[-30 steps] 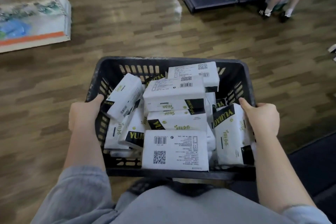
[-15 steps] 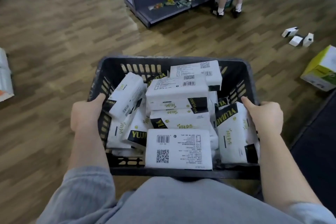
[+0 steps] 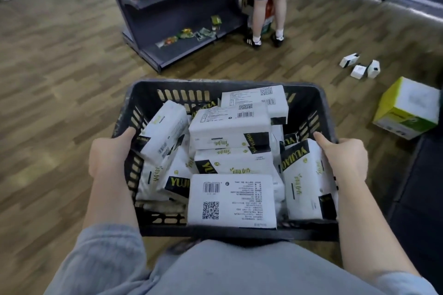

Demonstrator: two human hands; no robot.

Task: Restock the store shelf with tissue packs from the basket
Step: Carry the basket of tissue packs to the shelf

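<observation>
Wood-patterned flooring [image 3: 60, 84] underlies the scene. Centre: a dark slotted basket [image 3: 224, 84] carried above the floor, close to the carrier's body, and filled with white tissue packs [image 3: 230, 199] printed with barcodes and black-and-yellow lettering; the packs lie jumbled, some flat, some on edge. The left hand [image 3: 109, 153] grips the basket's left rim, thumb over the top edge; the right hand [image 3: 345, 158] grips the right rim likewise, its thumb touching a pack standing on edge. Grey sleeves cover both upper arms. Beyond the basket: a dark store shelf [image 3: 177, 5] holding snack packets, with a second person [image 3: 268, 2] standing beside it. Right of centre: three small white boxes [image 3: 359, 68] on the floor, and near them a yellow-and-white carton [image 3: 407, 108].
</observation>
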